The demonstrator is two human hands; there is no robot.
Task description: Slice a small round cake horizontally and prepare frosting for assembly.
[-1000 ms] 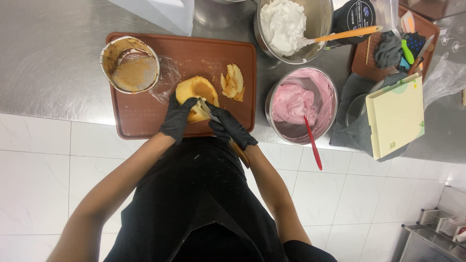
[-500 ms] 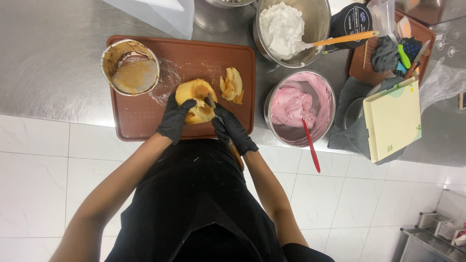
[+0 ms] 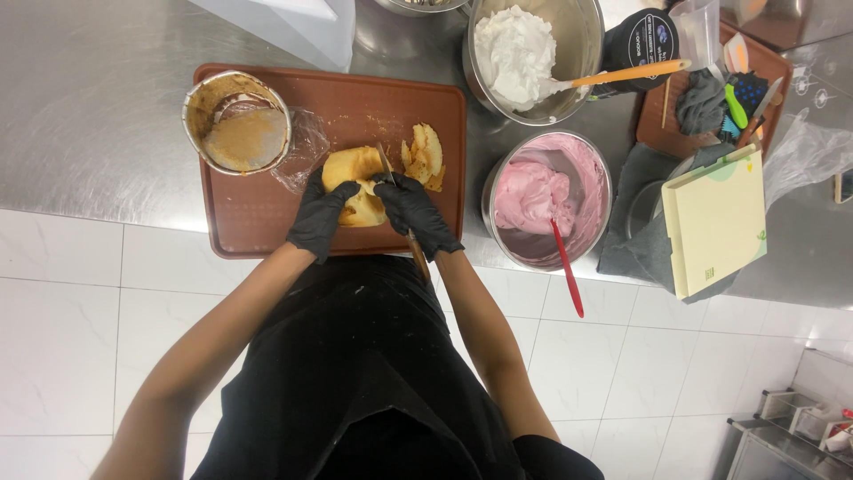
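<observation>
A small round golden cake point(image 3: 351, 171) sits on a brown tray point(image 3: 249, 227) on the steel counter. My left hand point(image 3: 322, 216), in a black glove, grips the cake's near left side. My right hand point(image 3: 416, 213), also gloved, holds a wooden-handled knife point(image 3: 411, 242) whose blade runs up across the cake's right side. Cut-off cake pieces point(image 3: 425, 156) lie just to the right on the tray.
A round tin with crumbs point(image 3: 237, 123) and clear wrap stands at the tray's left. A steel bowl of white cream point(image 3: 524, 53) with an orange spatula and a bowl of pink cream point(image 3: 546, 196) with a red spatula sit right. A pale green board point(image 3: 715, 218) lies further right.
Both hands have stayed on the cake; the right hand and knife have shifted slightly along the cake's right side.
</observation>
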